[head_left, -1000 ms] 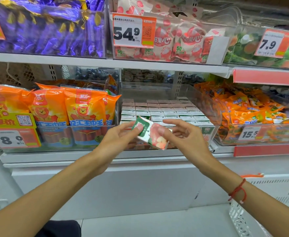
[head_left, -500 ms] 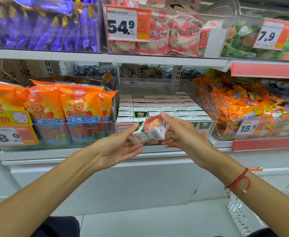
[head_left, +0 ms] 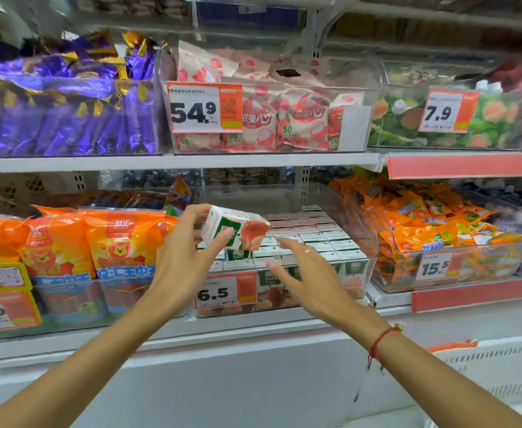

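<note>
Head view: the left hand (head_left: pixel 185 264) holds a small carton (head_left: pixel 238 230) tilted, thumb on its front and fingers (head_left: pixel 193 216) curled over its far end, above the rows of cartons (head_left: pixel 321 239) in a clear bin (head_left: pixel 347 217) on the lower shelf (head_left: pixel 253 327). The right hand (head_left: pixel 312 282) is just beside it, fingers spread wide and holding nothing.

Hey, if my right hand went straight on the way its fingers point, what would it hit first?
Probably the carton the left hand grips: the right hand aims its straight fingers up-left at it. Depth is unclear; they might instead reach the cartons in the bin behind.
</note>
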`<state>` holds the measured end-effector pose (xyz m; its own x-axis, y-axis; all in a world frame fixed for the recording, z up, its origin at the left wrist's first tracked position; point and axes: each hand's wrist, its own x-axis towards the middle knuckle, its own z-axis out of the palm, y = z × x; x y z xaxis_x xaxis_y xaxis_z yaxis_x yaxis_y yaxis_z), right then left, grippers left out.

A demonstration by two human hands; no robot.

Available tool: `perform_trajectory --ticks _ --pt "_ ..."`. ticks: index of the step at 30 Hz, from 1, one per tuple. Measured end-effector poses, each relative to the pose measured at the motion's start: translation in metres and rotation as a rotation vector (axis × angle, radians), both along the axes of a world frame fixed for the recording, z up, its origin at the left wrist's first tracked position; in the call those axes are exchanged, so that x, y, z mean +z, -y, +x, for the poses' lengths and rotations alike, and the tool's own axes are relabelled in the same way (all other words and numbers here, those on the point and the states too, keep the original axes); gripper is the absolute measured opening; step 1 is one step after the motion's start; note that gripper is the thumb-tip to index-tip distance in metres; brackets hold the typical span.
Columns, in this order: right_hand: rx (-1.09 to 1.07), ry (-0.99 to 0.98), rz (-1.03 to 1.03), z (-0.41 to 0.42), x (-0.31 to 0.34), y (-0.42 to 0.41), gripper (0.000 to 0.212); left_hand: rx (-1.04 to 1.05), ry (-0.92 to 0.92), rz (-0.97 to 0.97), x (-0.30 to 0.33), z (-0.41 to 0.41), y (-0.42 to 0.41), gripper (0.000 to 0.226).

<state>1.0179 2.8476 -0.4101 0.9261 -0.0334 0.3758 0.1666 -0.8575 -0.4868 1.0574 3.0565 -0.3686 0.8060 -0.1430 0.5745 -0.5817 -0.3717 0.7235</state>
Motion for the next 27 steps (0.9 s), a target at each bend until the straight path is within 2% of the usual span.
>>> perform_trajectory --ticks 2,4,10,13,18,21,27 --pt "-0.024 -0.014 -0.254 0.003 -0.01 0.014 0.061 0.092 0.125 0.159 0.001 0.015 0.006 0.037" --pt "-0.006 0.02 -0.4 0.006 -0.018 0.023 0.054 0.14 0.179 0.314 0.002 0.028 0.011 0.039" --pt "0.02 0.069 -0.378 0.011 -0.023 0.027 0.05 0.09 0.205 0.788 0.014 0.046 0.008 0.051" --pt "0.018 0.093 -0.398 0.012 -0.025 0.028 0.051 0.064 0.154 0.951 0.031 0.053 0.01 0.056" --pt "0.021 0.125 -0.415 0.012 -0.029 0.029 0.053 -0.012 0.103 1.055 0.035 0.059 0.03 0.053" --pt "0.029 0.148 -0.421 0.013 -0.03 0.031 0.053 0.012 0.039 1.1 0.021 0.062 0.036 0.05" --pt "0.029 0.18 -0.429 0.014 -0.034 0.032 0.052 0.005 -0.081 1.012 -0.002 0.065 0.034 0.035"
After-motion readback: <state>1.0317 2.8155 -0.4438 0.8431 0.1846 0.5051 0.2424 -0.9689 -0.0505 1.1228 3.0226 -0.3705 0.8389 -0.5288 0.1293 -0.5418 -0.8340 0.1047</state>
